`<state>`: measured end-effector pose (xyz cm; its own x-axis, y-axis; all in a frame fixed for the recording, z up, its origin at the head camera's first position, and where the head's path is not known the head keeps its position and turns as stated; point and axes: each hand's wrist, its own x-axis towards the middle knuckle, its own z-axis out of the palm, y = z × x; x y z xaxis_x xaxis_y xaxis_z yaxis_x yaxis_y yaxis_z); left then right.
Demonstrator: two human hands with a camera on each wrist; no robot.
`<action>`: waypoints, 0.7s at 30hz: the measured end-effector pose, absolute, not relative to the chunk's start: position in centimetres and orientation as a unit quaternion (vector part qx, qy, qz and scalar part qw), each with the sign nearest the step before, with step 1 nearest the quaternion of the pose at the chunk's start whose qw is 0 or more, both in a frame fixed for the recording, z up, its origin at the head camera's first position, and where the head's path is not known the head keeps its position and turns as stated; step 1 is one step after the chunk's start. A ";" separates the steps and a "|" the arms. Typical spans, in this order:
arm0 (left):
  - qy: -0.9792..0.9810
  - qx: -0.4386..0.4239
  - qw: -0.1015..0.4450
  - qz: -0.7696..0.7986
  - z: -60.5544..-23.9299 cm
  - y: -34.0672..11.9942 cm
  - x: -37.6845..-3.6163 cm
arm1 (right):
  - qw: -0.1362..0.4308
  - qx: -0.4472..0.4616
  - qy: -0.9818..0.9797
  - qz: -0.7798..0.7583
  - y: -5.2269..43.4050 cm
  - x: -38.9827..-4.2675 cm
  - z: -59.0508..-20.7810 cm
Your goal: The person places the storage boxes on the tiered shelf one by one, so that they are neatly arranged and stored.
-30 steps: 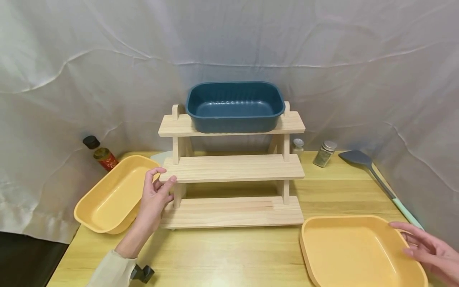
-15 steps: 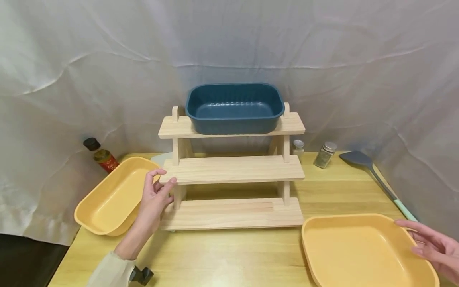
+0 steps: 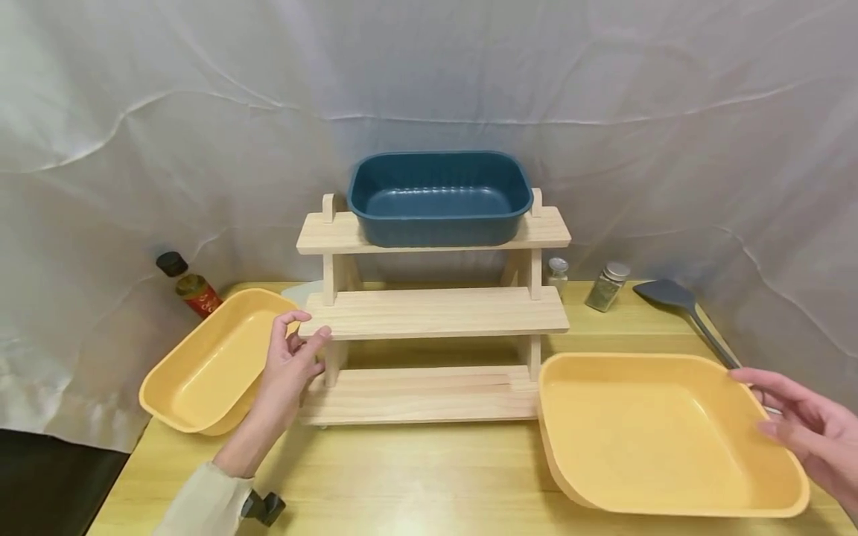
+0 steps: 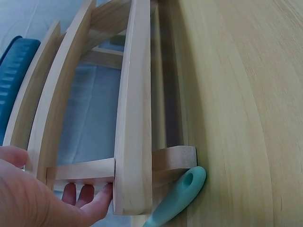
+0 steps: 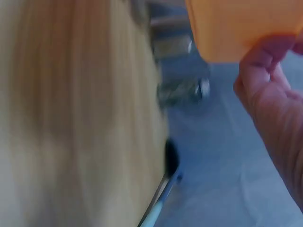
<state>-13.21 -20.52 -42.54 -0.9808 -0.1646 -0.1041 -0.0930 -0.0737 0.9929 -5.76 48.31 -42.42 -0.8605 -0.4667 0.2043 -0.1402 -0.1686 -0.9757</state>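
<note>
A three-tier wooden display stand (image 3: 429,313) stands at the middle of the table. My left hand (image 3: 287,371) grips its left side at the middle shelf, with fingers around the upright in the left wrist view. On the top shelf sits a dark blue rectangular basin (image 3: 440,201). My right hand (image 3: 804,424) pinches the right wall of a yellow basin (image 3: 660,432), thumb inside and fingers behind. That basin is raised above the table and overlaps the right end of the bottom shelf in the head view. The right wrist view shows its orange-looking wall over my fingers.
Another yellow basin (image 3: 214,365) leans at the left, near a bottle with a red label (image 3: 194,290). Behind the stand's right side are two small jars, one a spice jar (image 3: 607,287). A spatula (image 3: 677,298) lies far right. A mint handle (image 4: 182,194) touches the stand's foot.
The right hand has lifted the yellow basin off the table and carried it away from me and slightly left, towards the stand. The left hand has stayed on the stand.
</note>
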 end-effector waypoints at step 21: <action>-0.688 0.092 0.031 -0.719 -42.9 -20.5 -13.4 | 0.121 -0.160 0.660 -0.724 32.9 -10.1 -35.6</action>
<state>-13.41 -20.53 -42.93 -0.9810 -0.1718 -0.0902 -0.0825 -0.0512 0.9953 -10.06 32.91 -35.61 -0.9193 -0.3869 0.0718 -0.0354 -0.1005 -0.9943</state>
